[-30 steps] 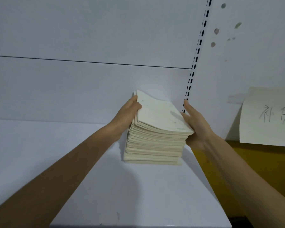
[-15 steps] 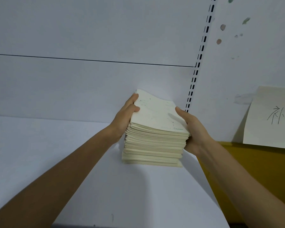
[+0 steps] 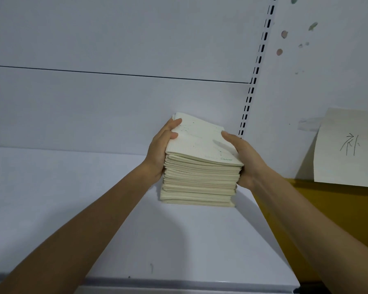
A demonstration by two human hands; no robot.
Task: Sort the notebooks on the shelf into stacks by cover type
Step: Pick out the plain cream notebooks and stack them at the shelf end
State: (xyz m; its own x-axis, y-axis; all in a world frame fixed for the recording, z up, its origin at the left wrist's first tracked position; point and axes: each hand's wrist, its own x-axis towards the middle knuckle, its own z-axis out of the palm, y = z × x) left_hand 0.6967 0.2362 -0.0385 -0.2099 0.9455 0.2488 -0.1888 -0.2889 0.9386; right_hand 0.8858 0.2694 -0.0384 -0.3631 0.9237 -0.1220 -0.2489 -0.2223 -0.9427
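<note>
Notebooks (image 3: 200, 181): one cream stack, standing on white shelf (image 3: 179, 240) near its right end. Left hand (image 3: 159, 151) and right hand (image 3: 246, 162) each clasp the upper portion, thumbs over the top cover (image 3: 200, 141). No second stack visible; sorting seemingly barely begun.

- We see a tall stack of notebooks (image 3: 200, 187), thin and cream-coloured, standing on the white shelf (image 3: 179, 240) between our left hand (image 3: 158, 151) and our right hand (image 3: 248, 164).
- The top notebook (image 3: 200, 141) has a pale cover with faint green speckles and the green word "Cancer" just beside our right palm.
- Our thumbs curl over its left and right edges.
- Below our fingers, the lower notebooks lie slightly askew, with uneven edges.
</note>
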